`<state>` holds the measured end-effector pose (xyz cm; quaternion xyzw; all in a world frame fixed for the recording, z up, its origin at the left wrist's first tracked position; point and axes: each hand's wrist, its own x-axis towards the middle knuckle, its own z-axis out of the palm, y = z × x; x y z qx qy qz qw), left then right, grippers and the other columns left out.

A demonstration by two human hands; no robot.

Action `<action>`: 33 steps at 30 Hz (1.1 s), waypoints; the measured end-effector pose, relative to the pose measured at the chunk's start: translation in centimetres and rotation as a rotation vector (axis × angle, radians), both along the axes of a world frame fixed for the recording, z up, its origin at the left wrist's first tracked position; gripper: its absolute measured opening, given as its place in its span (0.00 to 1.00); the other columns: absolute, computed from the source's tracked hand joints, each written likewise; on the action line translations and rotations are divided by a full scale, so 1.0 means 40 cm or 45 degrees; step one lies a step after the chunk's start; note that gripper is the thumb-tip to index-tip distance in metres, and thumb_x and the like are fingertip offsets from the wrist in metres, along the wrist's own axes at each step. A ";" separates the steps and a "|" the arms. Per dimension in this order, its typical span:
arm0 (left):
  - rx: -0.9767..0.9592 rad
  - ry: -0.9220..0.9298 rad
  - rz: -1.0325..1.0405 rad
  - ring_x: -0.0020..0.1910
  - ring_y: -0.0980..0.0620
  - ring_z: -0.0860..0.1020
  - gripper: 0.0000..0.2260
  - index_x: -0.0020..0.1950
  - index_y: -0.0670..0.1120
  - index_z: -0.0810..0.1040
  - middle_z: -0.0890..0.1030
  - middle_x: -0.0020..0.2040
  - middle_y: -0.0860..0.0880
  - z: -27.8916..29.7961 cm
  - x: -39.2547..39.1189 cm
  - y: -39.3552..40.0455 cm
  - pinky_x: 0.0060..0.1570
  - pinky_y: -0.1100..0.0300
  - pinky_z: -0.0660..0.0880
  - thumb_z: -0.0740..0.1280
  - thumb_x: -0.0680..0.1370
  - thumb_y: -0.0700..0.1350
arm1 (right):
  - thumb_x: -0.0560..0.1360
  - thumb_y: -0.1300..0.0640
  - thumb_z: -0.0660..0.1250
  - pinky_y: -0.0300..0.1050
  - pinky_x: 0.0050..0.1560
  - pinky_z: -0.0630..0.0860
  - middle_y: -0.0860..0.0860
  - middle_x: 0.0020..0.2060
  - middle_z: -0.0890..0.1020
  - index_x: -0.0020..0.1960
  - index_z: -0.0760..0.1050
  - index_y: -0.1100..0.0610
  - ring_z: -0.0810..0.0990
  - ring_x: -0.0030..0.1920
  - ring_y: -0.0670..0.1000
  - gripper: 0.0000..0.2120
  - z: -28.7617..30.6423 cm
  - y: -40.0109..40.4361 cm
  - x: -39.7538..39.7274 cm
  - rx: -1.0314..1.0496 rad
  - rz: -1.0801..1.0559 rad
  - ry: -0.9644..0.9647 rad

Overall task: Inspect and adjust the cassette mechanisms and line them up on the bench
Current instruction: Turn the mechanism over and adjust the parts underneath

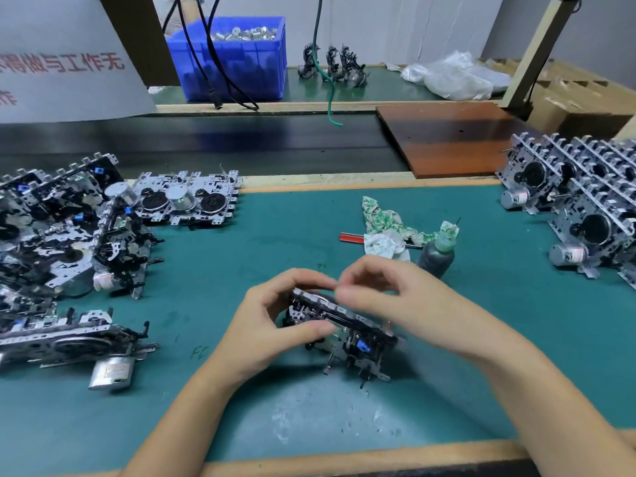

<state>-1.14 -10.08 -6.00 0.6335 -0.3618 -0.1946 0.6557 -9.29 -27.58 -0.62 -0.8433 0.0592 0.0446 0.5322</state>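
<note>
Two hands (275, 315) (395, 294) — mechanism (347, 332) mid-mat (275, 242)

Left hand (265, 325) gripping cassette mechanism (344, 333), right hand (385, 294) pinching its top edge, green mat (275, 242)

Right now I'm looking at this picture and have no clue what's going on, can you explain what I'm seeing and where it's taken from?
This is one view from a camera worn on a person's head, looking down at a green bench mat. There is no robot, only two bare hands. The left hand grips a metal cassette mechanism, and the right hand works at its top edge. More mechanisms lie piled at left, and others stand in rows at right. A small dark bottle, a patterned rag and a red pen lie behind the hands.
</note>
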 end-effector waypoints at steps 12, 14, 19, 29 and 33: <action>0.072 -0.274 0.313 0.42 0.58 0.81 0.10 0.45 0.58 0.81 0.84 0.42 0.58 0.004 -0.015 -0.006 0.47 0.69 0.73 0.72 0.65 0.54 | 0.66 0.53 0.75 0.37 0.50 0.76 0.35 0.51 0.77 0.51 0.77 0.41 0.75 0.52 0.40 0.17 -0.065 -0.040 -0.078 -0.237 -0.194 -0.307; 0.032 -0.236 0.332 0.45 0.58 0.81 0.07 0.45 0.57 0.82 0.84 0.43 0.57 0.006 -0.009 -0.001 0.48 0.69 0.73 0.70 0.68 0.53 | 0.66 0.59 0.76 0.36 0.47 0.77 0.37 0.49 0.79 0.48 0.79 0.43 0.77 0.48 0.41 0.16 -0.071 -0.043 -0.067 -0.104 -0.212 -0.334; -0.061 -0.224 0.312 0.39 0.56 0.81 0.04 0.42 0.56 0.83 0.84 0.35 0.53 0.008 0.005 0.027 0.49 0.67 0.73 0.69 0.69 0.51 | 0.70 0.70 0.71 0.31 0.54 0.74 0.40 0.55 0.77 0.49 0.81 0.46 0.77 0.57 0.43 0.19 -0.073 -0.060 -0.046 -0.050 -0.053 -0.403; 0.599 -0.333 0.183 0.30 0.59 0.73 0.14 0.48 0.57 0.77 0.80 0.39 0.57 0.001 -0.023 0.031 0.33 0.68 0.68 0.65 0.68 0.62 | 0.73 0.65 0.67 0.49 0.49 0.77 0.38 0.45 0.77 0.55 0.70 0.33 0.77 0.42 0.43 0.27 -0.023 -0.026 -0.030 -0.559 -0.332 -0.472; 0.717 -0.343 0.585 0.25 0.57 0.73 0.14 0.38 0.54 0.74 0.79 0.33 0.62 -0.008 -0.101 0.047 0.31 0.65 0.67 0.65 0.67 0.65 | 0.62 0.26 0.56 0.39 0.40 0.74 0.33 0.40 0.77 0.48 0.71 0.38 0.77 0.36 0.40 0.22 0.014 0.037 -0.101 -0.537 -0.448 -0.213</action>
